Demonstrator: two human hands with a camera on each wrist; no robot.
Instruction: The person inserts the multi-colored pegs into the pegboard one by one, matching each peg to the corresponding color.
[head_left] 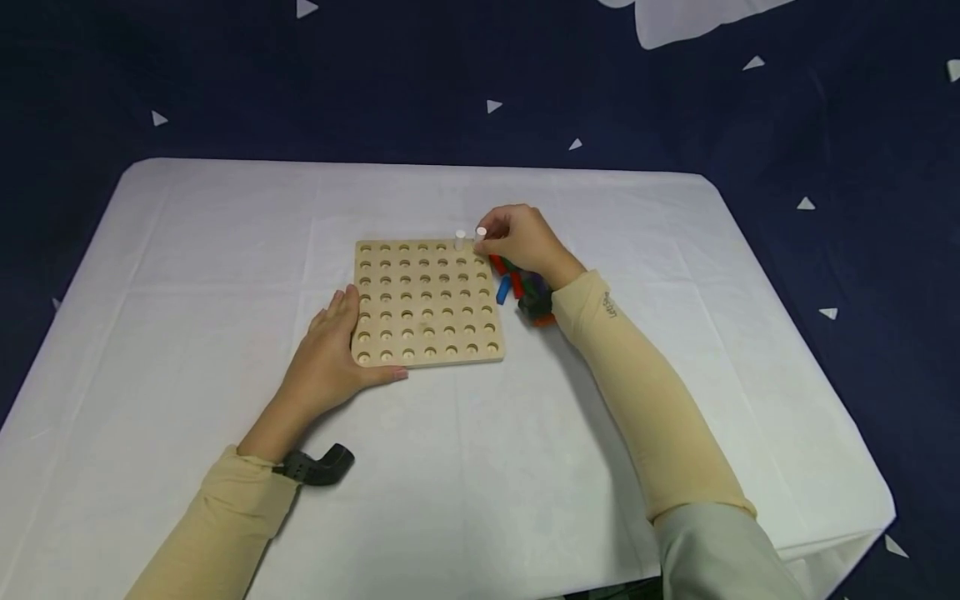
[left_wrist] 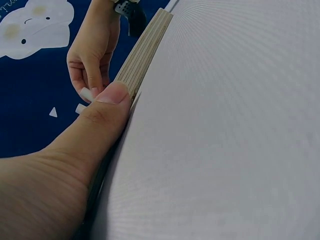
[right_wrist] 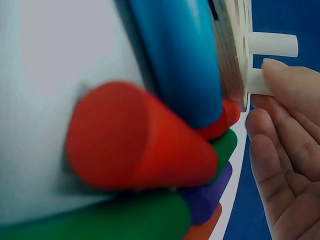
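Right hand point(head_left: 521, 242) pinches a white peg point(head_left: 481, 237) at the board point(head_left: 427, 304) corner; looks light, rigid, smooth, so grip near its top. Left hand point(head_left: 330, 354) lies flat, bracing the board edge.

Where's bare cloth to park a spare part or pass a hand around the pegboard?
Bare: the tablecloth between the pegboard and the far edge, the wide stretch left of the left hand, and the near strip between both sleeves. Crowded: the pegboard's right side, where the coloured pegs pile under the right hand, which pinches a white peg.
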